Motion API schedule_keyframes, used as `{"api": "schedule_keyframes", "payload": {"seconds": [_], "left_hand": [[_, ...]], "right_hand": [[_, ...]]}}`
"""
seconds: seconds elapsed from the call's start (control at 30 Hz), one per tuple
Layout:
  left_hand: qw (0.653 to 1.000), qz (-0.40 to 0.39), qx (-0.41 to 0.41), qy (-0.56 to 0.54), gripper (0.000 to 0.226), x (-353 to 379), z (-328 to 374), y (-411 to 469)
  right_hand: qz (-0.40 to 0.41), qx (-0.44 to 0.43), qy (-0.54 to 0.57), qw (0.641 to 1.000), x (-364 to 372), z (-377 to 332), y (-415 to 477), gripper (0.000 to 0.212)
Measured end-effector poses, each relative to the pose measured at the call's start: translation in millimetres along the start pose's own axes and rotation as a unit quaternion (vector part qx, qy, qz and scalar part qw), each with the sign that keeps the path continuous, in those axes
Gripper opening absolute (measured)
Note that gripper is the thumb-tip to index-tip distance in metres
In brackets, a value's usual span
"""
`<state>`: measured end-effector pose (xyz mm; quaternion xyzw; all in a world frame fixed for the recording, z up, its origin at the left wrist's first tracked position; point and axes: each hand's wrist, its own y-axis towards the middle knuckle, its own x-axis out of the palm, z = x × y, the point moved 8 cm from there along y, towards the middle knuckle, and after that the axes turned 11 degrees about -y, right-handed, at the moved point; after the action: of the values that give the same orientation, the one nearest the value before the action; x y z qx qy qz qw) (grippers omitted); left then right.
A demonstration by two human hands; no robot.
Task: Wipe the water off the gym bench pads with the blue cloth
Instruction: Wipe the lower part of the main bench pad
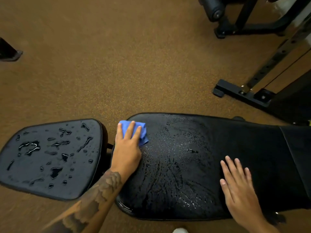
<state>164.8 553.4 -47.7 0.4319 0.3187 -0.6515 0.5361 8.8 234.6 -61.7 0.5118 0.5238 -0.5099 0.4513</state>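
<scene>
A long black back pad (193, 165) lies across the middle and right, streaked with thin smeared water. At its far left corner my left hand (127, 147) presses flat on the blue cloth (143, 133), fingers spread over it. My right hand (239, 187) rests flat on the drier right part of the same pad, holding nothing. A separate black seat pad (50, 158) sits to the left, across a narrow gap, covered with several puddles and drops of water.
Brown speckled rubber floor (117, 64) surrounds the bench. A black rack base and upright (244, 95) stand at the right, more black equipment (223, 19) at the top right, and a dark foot (8, 51) at the left edge.
</scene>
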Motion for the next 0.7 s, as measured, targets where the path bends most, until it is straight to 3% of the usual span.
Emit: {"api": "schedule_keyframes", "payload": {"seconds": [0.1,0.23,0.43,0.53,0.63,0.7], "left_hand": [[0.999,0.028,-0.001,-0.027,0.057,0.9,31.0,-39.7],[0.991,-0.061,0.110,-0.036,0.060,38.1,124.6,-56.8],[0.963,-0.140,0.230,0.006,0.061,86.0,197.6,27.8],[0.971,-0.133,0.197,0.011,0.062,83.2,184.3,70.6],[0.988,-0.124,0.091,-0.007,0.060,71.0,139.7,91.5],[0.994,-0.086,0.067,-0.012,0.058,58.0,117.8,82.3]], "right_hand": [[0.003,0.005,-0.002,1.000,0.7,1.8,1.8,0.054],[0.008,0.015,-0.007,1.000,0.5,0.1,3.8,0.057],[0.016,0.015,-0.010,1.000,-3.9,-1.2,6.4,0.057],[0.007,0.007,-0.010,1.000,-3.7,-2.5,4.3,0.058],[0.000,0.004,-0.010,1.000,-3.3,-1.0,4.0,0.058],[-0.005,0.002,-0.010,1.000,-1.9,-0.3,3.1,0.058]]}}
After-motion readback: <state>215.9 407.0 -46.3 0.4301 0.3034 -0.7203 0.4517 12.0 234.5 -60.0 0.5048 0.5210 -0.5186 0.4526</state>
